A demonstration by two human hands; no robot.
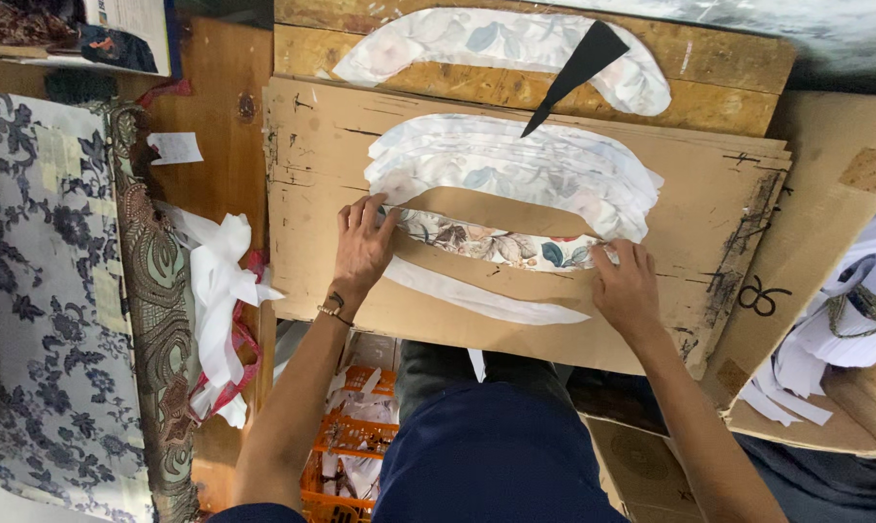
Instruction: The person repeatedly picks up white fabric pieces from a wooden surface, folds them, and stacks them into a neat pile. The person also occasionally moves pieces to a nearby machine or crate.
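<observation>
Left hand (362, 242) and right hand (628, 285) spread flat, pressing curved floral fabric strip (496, 244), long axis left-right, ends curving down

My left hand (362, 247) and right hand (627, 286) press the ends of a curved fabric strip (496, 244) on a cardboard sheet (312, 194). Behind it lies a stack of curved pieces (515, 169). Left hangs a cloth (41, 291); a crate (346, 455) sits below.

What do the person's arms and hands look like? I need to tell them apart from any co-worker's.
Both forearms are bare, no gloves. The left hand has a thin bracelet and a small dark mark at the wrist. The right hand wears nothing visible. Dark blue sleeves show near the frame's bottom.
</observation>
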